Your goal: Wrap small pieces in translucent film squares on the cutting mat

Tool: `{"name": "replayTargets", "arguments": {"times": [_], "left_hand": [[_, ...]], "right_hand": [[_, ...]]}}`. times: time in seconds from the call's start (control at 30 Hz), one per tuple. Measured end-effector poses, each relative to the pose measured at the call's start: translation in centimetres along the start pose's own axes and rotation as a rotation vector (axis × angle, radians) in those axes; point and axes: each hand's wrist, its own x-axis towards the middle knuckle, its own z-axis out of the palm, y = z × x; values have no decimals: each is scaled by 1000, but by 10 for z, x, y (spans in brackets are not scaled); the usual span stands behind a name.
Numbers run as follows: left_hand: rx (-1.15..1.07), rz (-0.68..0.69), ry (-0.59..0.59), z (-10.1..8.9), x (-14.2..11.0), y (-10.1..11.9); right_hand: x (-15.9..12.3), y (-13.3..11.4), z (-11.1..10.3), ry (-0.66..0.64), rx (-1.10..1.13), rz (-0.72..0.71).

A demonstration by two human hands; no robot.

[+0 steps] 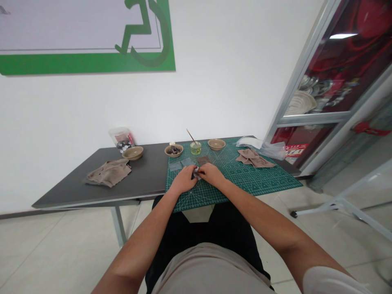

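Note:
My left hand point(184, 179) and my right hand point(211, 174) meet over the green cutting mat point(245, 175), fingers curled together on a small pale and dark object point(197, 173) pinched between them. What the object is cannot be made out at this size. Just beyond my hands lie grey squares point(180, 164) and a brown square point(203, 159) flat on the mat.
On the dark table point(147, 175) stand three tan bowls point(132, 152) point(174, 150) point(216, 143), a glass of yellow liquid with a stick point(195, 147) and a plastic jar point(121, 139). Beige cloths point(108, 172) point(254, 158) lie left and right; a plastic bag point(263, 148) sits far right. A glass cabinet point(337, 81) stands right.

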Motion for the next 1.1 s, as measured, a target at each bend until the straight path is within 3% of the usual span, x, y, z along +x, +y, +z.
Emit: {"name": "replayTargets", "arguments": {"times": [0.23,0.43,0.7,1.1], "left_hand": [[-19,-11,-7,-1,0,1],[-25,-23,0,-1,-1,2],[-44,-21,3,1,2,-4],[-116,81,33,-4,2,-10]], "right_hand": [[-12,2,-1,-23,82,-62],[-13,18,-1,13,131,40],[-1,0,1,2,97,48],[-7,1,3,108,441,128]]}}
